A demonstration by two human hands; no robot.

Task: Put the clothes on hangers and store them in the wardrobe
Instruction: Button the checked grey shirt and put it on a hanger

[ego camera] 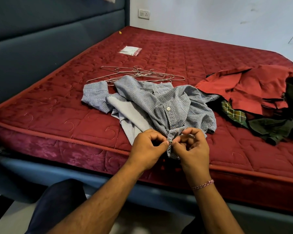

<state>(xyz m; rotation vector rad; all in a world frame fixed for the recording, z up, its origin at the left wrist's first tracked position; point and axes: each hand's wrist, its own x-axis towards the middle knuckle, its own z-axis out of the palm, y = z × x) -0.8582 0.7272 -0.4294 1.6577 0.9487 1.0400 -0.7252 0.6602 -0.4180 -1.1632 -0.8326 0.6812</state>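
Both hands pinch the near edge of the shirt (159, 105): the left hand (147, 147) and the right hand (191, 149) grip its button strip between them, at the bed's (58, 115) near edge. The shirt stretches away from the hands toward the hangers (139, 75), a tangle of perhaps five wire ones just beyond it, slightly nearer the left hand. One pile of other clothes (254, 98) lies beyond the right hand.

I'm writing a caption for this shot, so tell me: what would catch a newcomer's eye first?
Two hands at the near edge of the dark red quilted mattress: the left hand and right hand both pinch the placket of a crumpled blue-grey checked shirt. Behind the shirt lies a loose heap of thin metal wire hangers, and to the right a pile of rust-red and dark green clothes.
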